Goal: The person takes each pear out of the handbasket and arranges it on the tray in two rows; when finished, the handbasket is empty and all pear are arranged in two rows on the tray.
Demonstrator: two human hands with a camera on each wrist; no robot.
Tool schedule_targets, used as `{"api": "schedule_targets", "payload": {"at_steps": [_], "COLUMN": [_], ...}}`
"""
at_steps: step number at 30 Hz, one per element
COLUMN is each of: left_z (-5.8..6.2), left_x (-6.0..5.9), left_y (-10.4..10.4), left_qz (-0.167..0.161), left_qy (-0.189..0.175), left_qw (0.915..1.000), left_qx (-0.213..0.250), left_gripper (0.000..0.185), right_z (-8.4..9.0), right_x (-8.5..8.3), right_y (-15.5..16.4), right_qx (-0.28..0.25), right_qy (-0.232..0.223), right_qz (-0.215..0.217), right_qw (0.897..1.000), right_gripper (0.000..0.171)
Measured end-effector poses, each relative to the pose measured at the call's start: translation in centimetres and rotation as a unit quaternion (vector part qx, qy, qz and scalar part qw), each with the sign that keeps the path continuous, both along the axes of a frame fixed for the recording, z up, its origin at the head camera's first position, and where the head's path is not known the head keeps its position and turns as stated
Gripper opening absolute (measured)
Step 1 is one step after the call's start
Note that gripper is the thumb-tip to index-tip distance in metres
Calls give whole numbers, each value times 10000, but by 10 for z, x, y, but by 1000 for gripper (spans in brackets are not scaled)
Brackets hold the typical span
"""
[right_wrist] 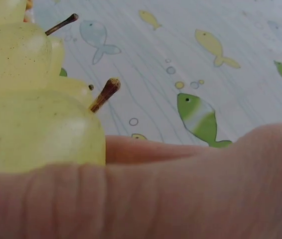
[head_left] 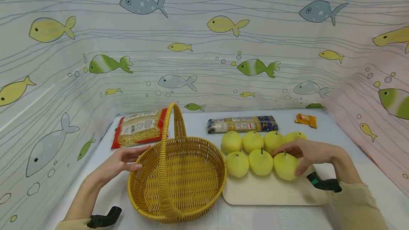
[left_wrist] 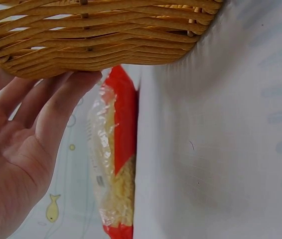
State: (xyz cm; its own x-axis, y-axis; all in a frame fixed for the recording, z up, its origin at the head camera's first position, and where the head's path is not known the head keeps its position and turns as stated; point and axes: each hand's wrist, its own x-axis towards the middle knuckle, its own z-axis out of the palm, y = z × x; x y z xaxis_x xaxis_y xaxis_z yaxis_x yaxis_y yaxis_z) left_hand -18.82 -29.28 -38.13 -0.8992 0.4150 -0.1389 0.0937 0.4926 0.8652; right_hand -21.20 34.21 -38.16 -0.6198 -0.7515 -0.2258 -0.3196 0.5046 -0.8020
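Observation:
A yellow wicker basket with a tall arched handle stands near the middle of the table. My left hand is at its left side; in the left wrist view the fairly straight fingers touch the outside of the weave. On the right, my right hand holds a round, pale yellow-green pear, thumb on the near side and fingers on the far side. That pear shows its brown stem in the right wrist view. It sits at the right end of the front row of pears on a cream tray.
A red-edged bag of short pasta lies behind the basket's left side. Behind the pears is a long pack of spaghetti. A small orange packet lies at the back right. Fish-patterned sheeting encloses the table.

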Motion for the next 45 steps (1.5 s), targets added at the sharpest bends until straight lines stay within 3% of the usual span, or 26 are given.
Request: {"api": "schedule_targets", "payload": {"at_steps": [9, 16, 22, 37, 45], "left_z": [2, 1, 1, -5, -2], "left_x": [1, 1, 0, -1, -1], "left_y": [0, 0, 0, 1, 0], "left_qz": [-4, -36, -11, -9, 75], "left_qy": [1, 12, -10, -170, -133], "left_qw": [10000, 10000, 10000, 9996, 9999], "left_qx": [2, 14, 35, 233, 28], "left_gripper": [69, 69, 69, 70, 70], "right_z": [5, 5, 4, 4, 5], "right_x": [4, 4, 2, 3, 2], "right_y": [4, 2, -1, 0, -1], "right_qx": [468, 651, 672, 537, 548], "right_qy": [-380, -599, -420, -528, -488], "right_qz": [-438, -1129, -1160, -1096, -1011], "right_qw": [9972, 9897, 9901, 9911, 9922], "right_gripper": [76, 71, 68, 64, 63]}}
